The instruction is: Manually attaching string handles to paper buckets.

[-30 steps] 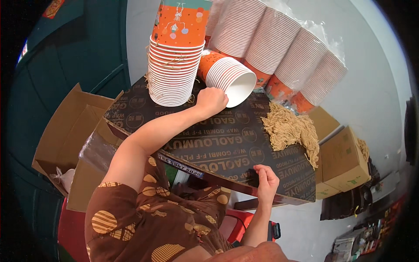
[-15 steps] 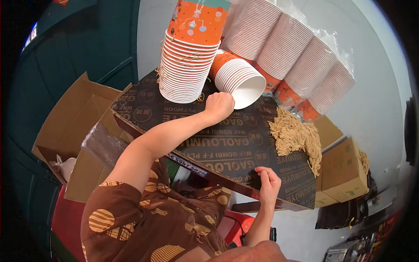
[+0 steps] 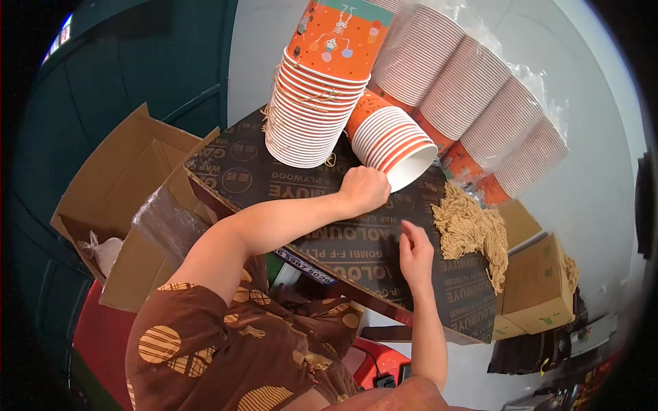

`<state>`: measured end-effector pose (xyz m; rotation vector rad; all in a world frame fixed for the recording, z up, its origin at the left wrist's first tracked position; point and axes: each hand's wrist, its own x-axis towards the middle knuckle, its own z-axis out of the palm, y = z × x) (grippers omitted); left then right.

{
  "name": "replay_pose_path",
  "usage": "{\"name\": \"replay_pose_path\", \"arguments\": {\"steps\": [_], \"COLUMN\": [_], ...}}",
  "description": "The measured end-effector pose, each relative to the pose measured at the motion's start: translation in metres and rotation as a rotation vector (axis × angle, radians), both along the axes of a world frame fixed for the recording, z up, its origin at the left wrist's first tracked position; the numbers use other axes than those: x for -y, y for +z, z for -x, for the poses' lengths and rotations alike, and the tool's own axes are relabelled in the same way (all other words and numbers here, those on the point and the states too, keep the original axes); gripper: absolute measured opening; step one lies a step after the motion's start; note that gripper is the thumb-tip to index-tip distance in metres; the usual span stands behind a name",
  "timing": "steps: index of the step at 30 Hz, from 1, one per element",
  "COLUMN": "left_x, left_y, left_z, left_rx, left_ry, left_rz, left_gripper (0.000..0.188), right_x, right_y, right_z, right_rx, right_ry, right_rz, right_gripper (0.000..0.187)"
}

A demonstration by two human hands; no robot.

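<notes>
A nested stack of paper buckets point(image 3: 384, 133), orange outside and white inside, lies on its side on the dark plywood table. My left hand point(image 3: 367, 192) is closed at the near rim of its front bucket point(image 3: 413, 170), the fingertips partly hidden. An orange band shows between that bucket's rim and the ones behind. My right hand point(image 3: 417, 257) hovers above the table's near right part, fingers stretched and apart, holding nothing. Left of the lying stack stands a tall upright stack of buckets point(image 3: 312, 116) with tan strings hanging at its rims.
Plastic-wrapped stacks of buckets point(image 3: 473, 89) stand along the back right. A heap of tan string point(image 3: 466, 222) hangs over the table's right edge. Open cardboard boxes sit at left point(image 3: 130, 178) and right point(image 3: 538, 288) of the plywood table point(image 3: 274, 178).
The front bucket has slid partly out of the lying stack toward me, with my left hand at its rim. My right hand has risen over the table and its fingers have opened. The view shifted slightly.
</notes>
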<state>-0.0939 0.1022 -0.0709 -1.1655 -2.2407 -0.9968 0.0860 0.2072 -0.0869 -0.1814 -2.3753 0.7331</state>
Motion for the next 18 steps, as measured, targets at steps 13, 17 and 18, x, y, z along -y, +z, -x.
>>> {"name": "replay_pose_path", "arguments": {"steps": [13,17,18], "left_x": [0.001,0.007,0.009], "left_y": [-0.005,0.01,0.014], "left_z": [-0.028,-0.02,-0.017], "left_rx": [-0.202,-0.165,-0.131], "left_ry": [-0.394,-0.333,-0.24], "left_rz": [-0.03,-0.254,-0.297], "left_gripper": [0.027,0.025,0.025], "right_x": [-0.007,-0.005,-0.003], "right_y": [-0.003,-0.004,-0.003], "right_z": [0.049,0.047,0.047], "right_rx": [0.002,-0.081,-0.119], "right_ry": [0.027,0.018,0.013], "right_rz": [-0.255,-0.206,-0.259], "right_gripper": [0.02,0.009,0.008]}}
